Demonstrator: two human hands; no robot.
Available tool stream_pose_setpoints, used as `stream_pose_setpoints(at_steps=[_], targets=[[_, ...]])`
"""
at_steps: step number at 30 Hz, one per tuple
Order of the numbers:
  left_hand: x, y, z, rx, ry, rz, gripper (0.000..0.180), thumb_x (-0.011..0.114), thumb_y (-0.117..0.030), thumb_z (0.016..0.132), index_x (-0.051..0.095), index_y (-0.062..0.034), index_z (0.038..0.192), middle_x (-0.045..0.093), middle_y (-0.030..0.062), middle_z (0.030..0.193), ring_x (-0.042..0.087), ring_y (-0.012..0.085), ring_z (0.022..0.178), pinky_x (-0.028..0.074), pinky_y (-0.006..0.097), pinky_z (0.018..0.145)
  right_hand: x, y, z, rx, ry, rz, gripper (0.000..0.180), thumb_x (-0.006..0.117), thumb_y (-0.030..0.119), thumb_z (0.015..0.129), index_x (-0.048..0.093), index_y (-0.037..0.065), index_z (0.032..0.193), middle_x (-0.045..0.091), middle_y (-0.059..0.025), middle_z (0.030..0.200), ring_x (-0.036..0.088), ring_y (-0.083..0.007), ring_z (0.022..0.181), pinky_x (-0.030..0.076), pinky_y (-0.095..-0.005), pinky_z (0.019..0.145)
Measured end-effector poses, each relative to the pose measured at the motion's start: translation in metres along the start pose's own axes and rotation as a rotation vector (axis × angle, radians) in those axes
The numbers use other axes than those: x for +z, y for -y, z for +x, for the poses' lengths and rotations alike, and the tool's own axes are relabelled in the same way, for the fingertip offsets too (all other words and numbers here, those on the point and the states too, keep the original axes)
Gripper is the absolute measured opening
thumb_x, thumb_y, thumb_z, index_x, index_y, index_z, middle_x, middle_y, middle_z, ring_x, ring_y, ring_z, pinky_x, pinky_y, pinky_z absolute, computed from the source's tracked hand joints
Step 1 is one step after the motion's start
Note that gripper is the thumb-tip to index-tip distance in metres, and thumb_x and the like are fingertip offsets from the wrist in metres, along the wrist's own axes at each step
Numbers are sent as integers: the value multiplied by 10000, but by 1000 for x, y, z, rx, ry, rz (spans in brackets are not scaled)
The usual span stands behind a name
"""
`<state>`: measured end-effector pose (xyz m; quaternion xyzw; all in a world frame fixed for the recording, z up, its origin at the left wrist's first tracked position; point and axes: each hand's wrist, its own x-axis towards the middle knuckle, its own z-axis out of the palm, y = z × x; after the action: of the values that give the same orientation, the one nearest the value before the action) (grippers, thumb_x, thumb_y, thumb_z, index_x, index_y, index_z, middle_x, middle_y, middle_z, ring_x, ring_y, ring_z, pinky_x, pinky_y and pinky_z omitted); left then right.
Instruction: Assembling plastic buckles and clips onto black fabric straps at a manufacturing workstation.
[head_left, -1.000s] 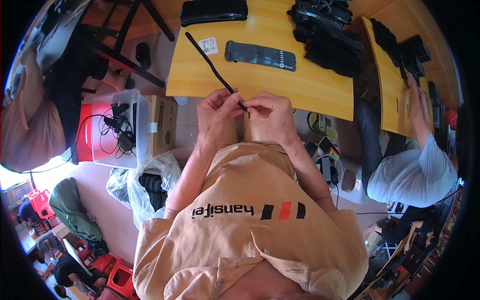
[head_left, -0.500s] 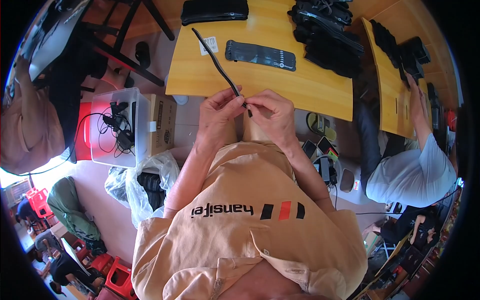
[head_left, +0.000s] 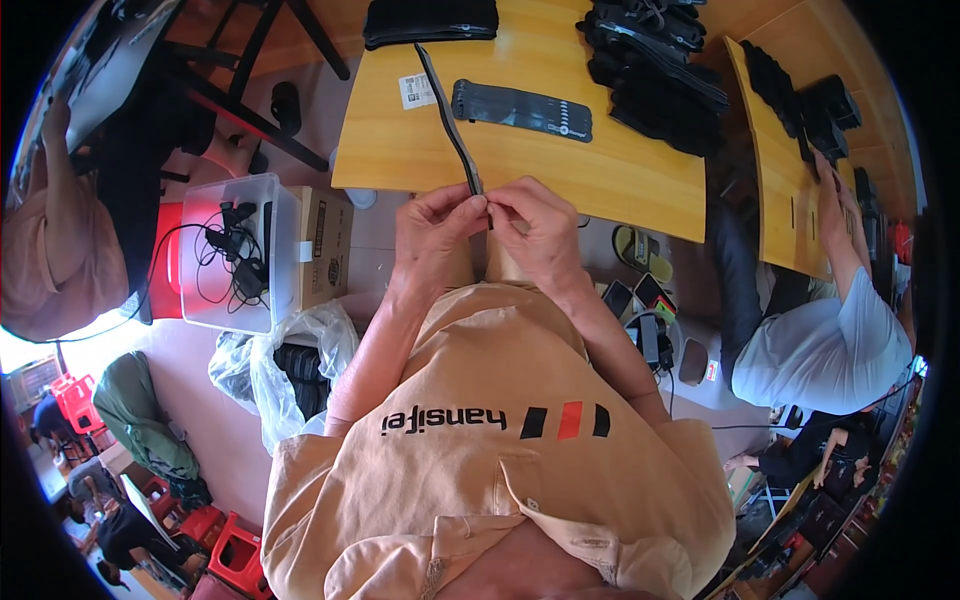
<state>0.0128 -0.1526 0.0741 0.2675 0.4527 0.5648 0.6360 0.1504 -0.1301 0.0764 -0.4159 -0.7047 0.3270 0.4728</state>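
Observation:
A long, narrow black strip (head_left: 449, 125), seen nearly edge-on, rises from my hands over the table's near edge. Its lower end is pinched in the fingers of my left hand (head_left: 432, 225). The fingertips of my right hand (head_left: 540, 222) are closed at the same end, just beside the left thumb; a short dark tip pokes out below. Beyond the strip, a flat dark grey band (head_left: 522, 110) with a printed pattern lies on the yellow wooden table (head_left: 620, 200). A white printed label (head_left: 417, 92) lies just left of the strip.
Folded black pieces (head_left: 430, 22) sit at the table's far left, and a black heap (head_left: 660, 80) at its far right. A clear bin (head_left: 230, 255) of cables stands on the left beside a cardboard box (head_left: 326, 250). A person in a light shirt (head_left: 820, 350) works at the right.
The strip's upper end has swung right and stands more upright. My right hand has shifted slightly left, closer to the left one.

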Motion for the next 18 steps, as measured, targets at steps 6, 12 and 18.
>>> stream_pose_setpoints(at_steps=[6, 12, 18], targets=[[-3, -2, -2, 16, -35, 86, 176, 616, -94, 855, 643, 53, 949, 657, 101, 824, 631, 137, 706, 541, 244, 663, 7, 1, 4, -200, -48, -173, 131, 629, -40, 715, 609, 2, 837, 584, -108, 781, 594, -266, 648, 492, -322, 558], [-9, 1, -3, 38, -29, 158, 205, 554, -155, 898, 624, 25, 830, 647, 83, 758, 617, 115, 656, 521, 231, 600, 13, -3, 10, -311, -27, -270, 135, 632, -66, 717, 624, -15, 841, 606, -119, 791, 617, -259, 672, 501, -302, 573], [-18, 3, 0, 105, -56, 255, 201, 515, -169, 918, 587, -2, 832, 614, 46, 731, 560, 85, 613, 488, 222, 560, 12, -11, 17, -100, 150, 0, 149, 605, -83, 745, 628, -22, 880, 607, -116, 817, 615, -229, 702, 495, -270, 612]])
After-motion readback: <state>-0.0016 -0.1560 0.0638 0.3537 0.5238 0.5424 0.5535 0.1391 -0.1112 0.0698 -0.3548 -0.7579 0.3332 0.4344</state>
